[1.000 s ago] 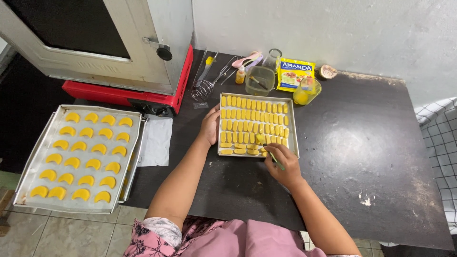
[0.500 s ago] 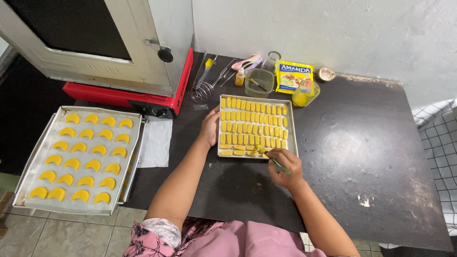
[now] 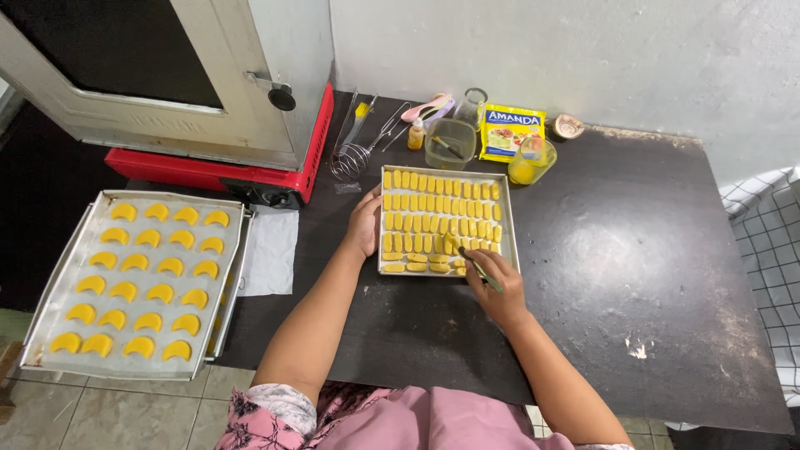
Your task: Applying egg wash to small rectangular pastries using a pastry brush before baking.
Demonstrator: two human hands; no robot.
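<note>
left hand (image 3: 364, 227): flat against the left edge of the baking tray (image 3: 507, 237), steadying it
right hand (image 3: 498, 287): pinching a small brush (image 3: 472, 264), tip on the cookies (image 3: 442, 208) at the near rows
done: can't tell how many are brushed tbh
other tray (image 3: 50, 287): far left of both hands, crescent cookies

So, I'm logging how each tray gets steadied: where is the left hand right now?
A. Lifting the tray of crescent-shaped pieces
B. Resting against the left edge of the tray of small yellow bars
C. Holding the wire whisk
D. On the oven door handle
B: the left hand lies against the left rim of the tray of yellow bars, while the right hand holds a thin brush over it.
</note>
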